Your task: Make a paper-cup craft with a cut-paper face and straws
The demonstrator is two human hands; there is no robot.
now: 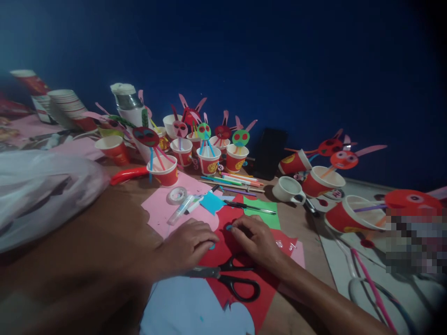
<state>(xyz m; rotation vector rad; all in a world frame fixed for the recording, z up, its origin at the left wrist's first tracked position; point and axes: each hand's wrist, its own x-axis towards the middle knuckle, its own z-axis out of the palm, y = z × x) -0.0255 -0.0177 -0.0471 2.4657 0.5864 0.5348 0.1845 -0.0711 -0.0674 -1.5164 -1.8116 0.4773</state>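
Left fingers pinch a small blue piece, right fingers a second blue piece, both over red paper! Beyond the fingertips, paper faces look finished in cups; these bits aren't yet attached.

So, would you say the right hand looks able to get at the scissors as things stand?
Probably yes: the scissors lie close by the right hand, and the nearer handle shows uncovered on the red sheet. The blue piece at that hand's fingertips would likely need putting down first.
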